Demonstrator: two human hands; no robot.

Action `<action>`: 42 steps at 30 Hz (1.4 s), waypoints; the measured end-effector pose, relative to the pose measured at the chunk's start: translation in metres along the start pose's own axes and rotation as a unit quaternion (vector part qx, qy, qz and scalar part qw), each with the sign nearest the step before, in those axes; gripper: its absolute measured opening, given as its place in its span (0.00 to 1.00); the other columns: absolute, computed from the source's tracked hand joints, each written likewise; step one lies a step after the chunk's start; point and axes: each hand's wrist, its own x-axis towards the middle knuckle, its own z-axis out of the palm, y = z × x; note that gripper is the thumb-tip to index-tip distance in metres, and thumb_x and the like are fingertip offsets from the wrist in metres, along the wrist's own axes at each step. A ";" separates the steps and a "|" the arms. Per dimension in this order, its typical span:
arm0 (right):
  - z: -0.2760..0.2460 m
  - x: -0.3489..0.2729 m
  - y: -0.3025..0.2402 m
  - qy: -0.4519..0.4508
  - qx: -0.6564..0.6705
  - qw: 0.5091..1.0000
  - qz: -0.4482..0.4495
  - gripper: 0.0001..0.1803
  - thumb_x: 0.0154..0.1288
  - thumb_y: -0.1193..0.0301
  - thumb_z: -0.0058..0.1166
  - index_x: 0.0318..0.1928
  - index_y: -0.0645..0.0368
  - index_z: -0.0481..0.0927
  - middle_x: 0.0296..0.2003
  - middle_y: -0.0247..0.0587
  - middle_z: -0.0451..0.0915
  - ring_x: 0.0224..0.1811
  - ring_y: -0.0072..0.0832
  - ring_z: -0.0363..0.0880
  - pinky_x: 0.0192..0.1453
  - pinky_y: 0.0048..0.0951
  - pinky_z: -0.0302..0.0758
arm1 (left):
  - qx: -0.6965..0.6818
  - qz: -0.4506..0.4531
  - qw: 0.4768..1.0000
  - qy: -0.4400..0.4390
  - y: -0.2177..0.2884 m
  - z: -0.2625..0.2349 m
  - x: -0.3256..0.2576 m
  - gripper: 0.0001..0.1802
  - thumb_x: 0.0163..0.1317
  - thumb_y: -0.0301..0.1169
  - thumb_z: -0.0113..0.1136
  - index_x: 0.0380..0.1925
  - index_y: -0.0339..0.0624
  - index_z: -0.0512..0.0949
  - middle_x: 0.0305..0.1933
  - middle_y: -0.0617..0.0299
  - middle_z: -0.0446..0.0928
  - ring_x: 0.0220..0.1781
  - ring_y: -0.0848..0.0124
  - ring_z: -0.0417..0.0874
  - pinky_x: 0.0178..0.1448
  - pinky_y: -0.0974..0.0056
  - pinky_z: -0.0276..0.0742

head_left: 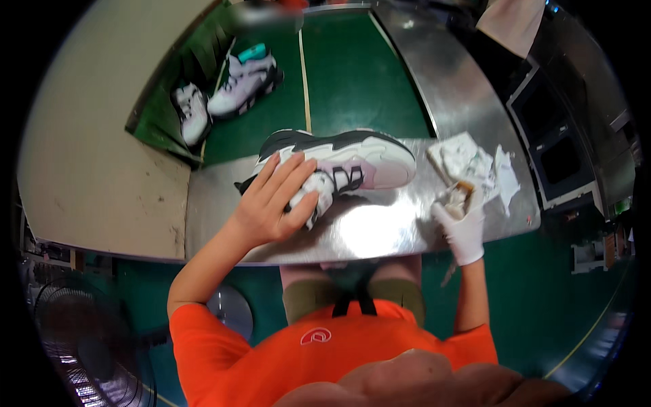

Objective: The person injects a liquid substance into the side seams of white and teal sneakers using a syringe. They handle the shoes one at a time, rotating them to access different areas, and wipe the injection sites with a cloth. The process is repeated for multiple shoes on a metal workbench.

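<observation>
A white, pale pink and black sneaker [386, 169] lies on its side on the metal table edge, toe to the right and thick sole facing away from me. Across its ankle end rests my bare left hand [281, 197], fingers over the side and thumb by the tongue, holding it. My right hand [464, 227], in a white glove, is at the table's right part. Its fingers curl about a small crumpled whitish and brownish thing whose kind I cannot make out. Beside that hand lie a crumpled white cloth or paper pile [464, 156] and a torn white scrap [506, 180].
A green conveyor belt [352, 74] runs away beyond the metal table [224, 203]. Two similar sneakers, one [244, 85] with a teal piece on it and another [193, 115], sit at its left by a beige panel [102, 156]. A fan [95, 339] stands lower left.
</observation>
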 end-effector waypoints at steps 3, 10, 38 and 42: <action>-0.022 -0.007 -0.014 -0.061 -0.043 0.994 0.081 0.30 0.50 0.71 0.69 0.54 0.56 0.71 0.35 0.38 0.77 0.32 0.22 0.76 0.38 0.24 0.76 | -0.057 -0.014 0.996 -0.063 0.041 -0.004 -0.033 0.17 0.59 0.29 0.60 0.45 0.47 0.67 0.56 0.44 0.76 0.58 0.46 0.79 0.63 0.42 0.72; -0.046 -0.026 -0.062 -0.234 0.203 0.936 0.165 0.35 0.46 0.63 0.67 0.54 0.68 0.71 0.35 0.55 0.78 0.21 0.27 0.76 0.22 0.24 0.74 | -0.086 -0.096 0.990 -0.050 0.068 -0.006 -0.063 0.16 0.56 0.32 0.66 0.42 0.53 0.72 0.57 0.48 0.76 0.60 0.49 0.78 0.65 0.43 0.70; -0.029 0.024 -0.048 -0.375 0.412 0.796 0.236 0.38 0.32 0.67 0.64 0.49 0.76 0.75 0.29 0.51 0.80 0.20 0.27 0.78 0.24 0.22 0.76 | -0.105 -0.143 0.973 -0.145 0.064 -0.016 -0.023 0.16 0.59 0.27 0.63 0.47 0.49 0.74 0.53 0.39 0.77 0.55 0.44 0.80 0.61 0.41 0.73; -0.027 0.018 -0.028 -0.332 0.502 0.763 0.234 0.43 0.30 0.63 0.72 0.48 0.80 0.73 0.29 0.55 0.80 0.21 0.29 0.80 0.25 0.22 0.78 | -0.094 -0.162 0.969 -0.161 0.075 -0.018 -0.016 0.17 0.59 0.26 0.62 0.49 0.47 0.73 0.54 0.37 0.76 0.55 0.43 0.80 0.60 0.40 0.73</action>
